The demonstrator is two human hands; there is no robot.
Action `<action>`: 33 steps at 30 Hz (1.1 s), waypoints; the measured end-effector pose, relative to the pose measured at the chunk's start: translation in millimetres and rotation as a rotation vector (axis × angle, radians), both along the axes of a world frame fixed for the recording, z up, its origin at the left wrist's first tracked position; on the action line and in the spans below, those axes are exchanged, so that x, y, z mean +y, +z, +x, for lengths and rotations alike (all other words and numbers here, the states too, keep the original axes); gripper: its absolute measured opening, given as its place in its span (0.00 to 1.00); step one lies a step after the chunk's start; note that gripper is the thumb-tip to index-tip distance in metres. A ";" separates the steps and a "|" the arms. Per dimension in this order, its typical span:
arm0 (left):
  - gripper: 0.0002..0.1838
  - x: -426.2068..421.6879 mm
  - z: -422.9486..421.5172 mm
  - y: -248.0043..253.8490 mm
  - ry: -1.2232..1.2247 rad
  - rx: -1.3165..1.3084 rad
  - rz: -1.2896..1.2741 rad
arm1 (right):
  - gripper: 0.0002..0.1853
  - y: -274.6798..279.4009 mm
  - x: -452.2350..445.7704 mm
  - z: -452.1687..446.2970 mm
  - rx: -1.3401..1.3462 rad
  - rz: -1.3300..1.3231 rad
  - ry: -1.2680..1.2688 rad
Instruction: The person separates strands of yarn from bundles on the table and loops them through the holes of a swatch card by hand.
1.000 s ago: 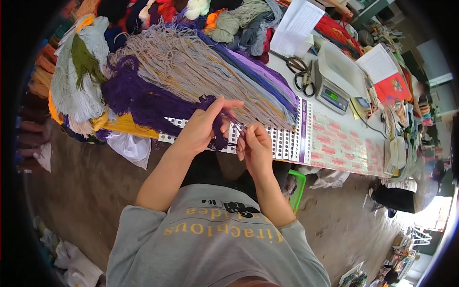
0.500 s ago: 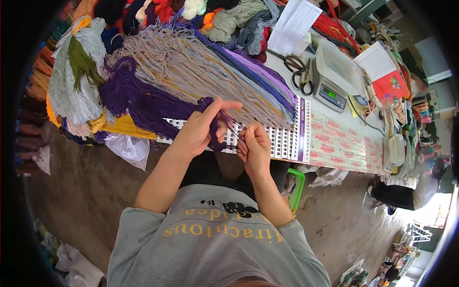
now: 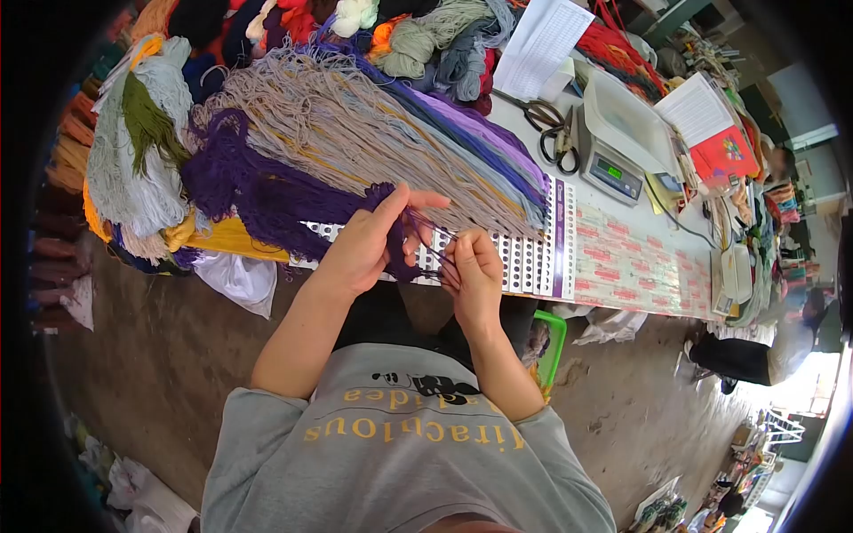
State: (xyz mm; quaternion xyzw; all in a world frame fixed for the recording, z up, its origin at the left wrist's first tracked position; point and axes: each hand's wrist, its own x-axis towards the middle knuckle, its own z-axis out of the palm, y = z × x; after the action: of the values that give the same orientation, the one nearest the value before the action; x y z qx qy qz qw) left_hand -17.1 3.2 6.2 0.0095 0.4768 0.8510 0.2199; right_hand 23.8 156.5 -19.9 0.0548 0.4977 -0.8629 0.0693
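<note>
A bundle of dark purple thread (image 3: 275, 191) trails over the near edge of the table toward my hands. My left hand (image 3: 360, 249) has this bundle gripped at its end, its index finger stretched out to the right. Several purple strands run from there to my right hand (image 3: 475, 266), which pinches them between thumb and fingers. Beneath the hands lies a white perforated card (image 3: 524, 266) with a purple printed strip. Beyond them, long beige-grey threads (image 3: 355, 138) are spread out, beside blue and lilac threads (image 3: 498, 133).
Scissors (image 3: 560, 147), a digital scale (image 3: 613, 173) with a white tray, and printed sheets (image 3: 538, 49) occupy the right of the table. Coloured yarn skeins (image 3: 426, 44) are heaped at the back. A green basket (image 3: 555, 342) stands below the table edge. Another person (image 3: 755, 355) is at the far right.
Both hands stay nearly in place, still holding the purple thread. The strands between them have shifted slightly. The whole view has moved a little.
</note>
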 end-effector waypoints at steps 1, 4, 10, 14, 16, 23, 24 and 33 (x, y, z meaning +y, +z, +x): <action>0.24 0.0 -0.4 -0.7 -0.006 0.007 0.001 | 0.12 -1.3 0.7 -0.1 0.000 0.000 0.000; 0.25 0.7 -1.4 0.6 0.024 -0.061 0.037 | 0.11 -4.1 2.5 0.1 0.041 -0.037 0.030; 0.26 -2.2 -1.4 10.0 -0.008 -0.082 0.022 | 0.12 -0.2 2.6 1.2 0.033 0.003 0.042; 0.27 -4.0 -2.7 8.2 -0.037 -0.054 0.007 | 0.12 1.2 1.4 1.3 0.028 -0.006 0.033; 0.28 -4.1 -2.8 8.7 -0.045 -0.055 -0.003 | 0.12 1.7 1.3 1.4 0.029 -0.024 0.044; 0.28 -5.6 -2.9 9.1 -0.038 -0.064 0.022 | 0.13 6.1 1.6 2.2 -0.012 0.010 0.164; 0.27 -5.3 -2.5 10.6 -0.014 -0.079 0.003 | 0.13 7.7 2.6 1.8 -0.043 0.014 0.240; 0.37 -23.4 -8.5 -17.5 -0.257 0.128 0.155 | 0.14 -14.5 23.7 -17.0 0.079 -0.514 0.035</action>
State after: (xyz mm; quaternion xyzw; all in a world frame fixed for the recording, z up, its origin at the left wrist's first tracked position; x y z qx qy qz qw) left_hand -25.6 -20.2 -11.3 0.1414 0.4175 0.8479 0.2947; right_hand 6.8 180.2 -34.3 -0.0068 0.2652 -0.9611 0.0763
